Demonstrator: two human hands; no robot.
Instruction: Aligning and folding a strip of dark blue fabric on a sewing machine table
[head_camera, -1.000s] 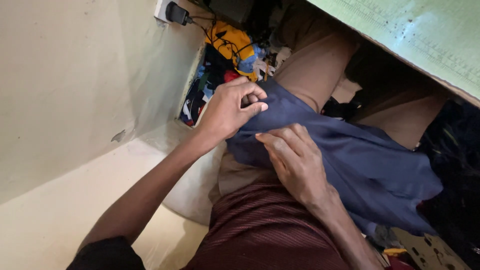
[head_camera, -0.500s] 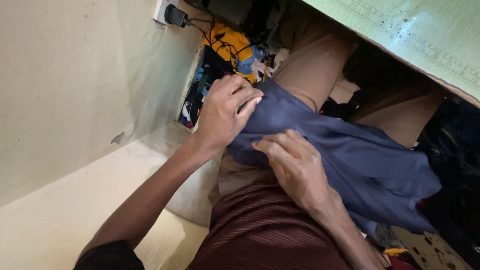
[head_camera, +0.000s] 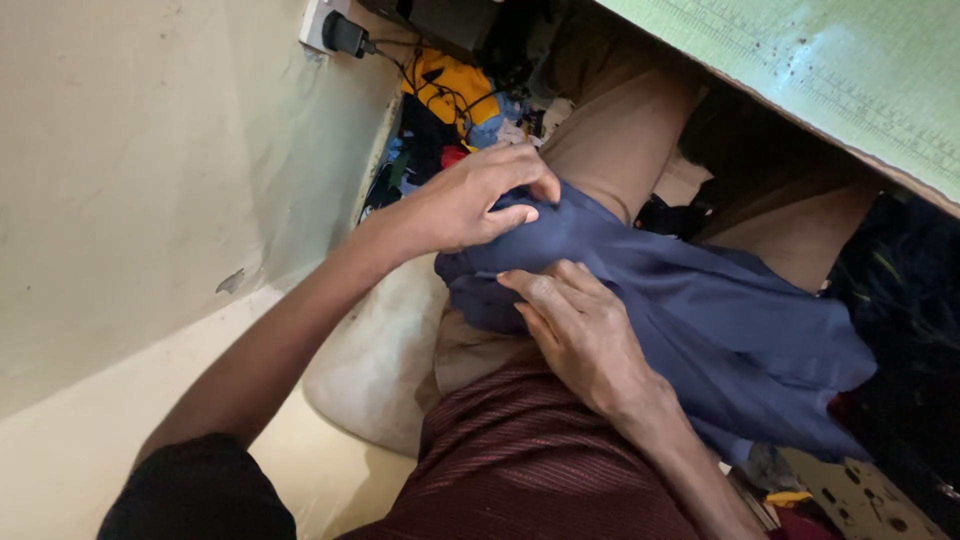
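View from my head, looking down at my lap. To my left, a pale wall (head_camera: 130, 170) runs close alongside my left forearm; a wall socket with a black plug (head_camera: 335, 28) sits at its top corner. Ahead and to my right, the edge of a green table top (head_camera: 800, 70) overhangs my knees, so the free space is a narrow channel between wall and table. A heap of mixed coloured scraps (head_camera: 445, 110) fills the floor at the far end of that channel. A whitish cushion (head_camera: 375, 360) lies between the wall and my left thigh.

The dark blue cloth (head_camera: 720, 330) is draped over my lap, spreading from my left knee across to my right thigh, above my tan trousers (head_camera: 610, 130) and the maroon striped garment (head_camera: 520, 460) at my waist.

My left hand (head_camera: 470, 200) reaches in from the wall side, wrist bent, fingers and thumb closed on the cloth's upper edge, pinching a fold. My right hand (head_camera: 580, 335) lies palm down on the cloth just below the left, fingers curled and pressing into the bunched fabric; whether they grip it or only press, I cannot tell.
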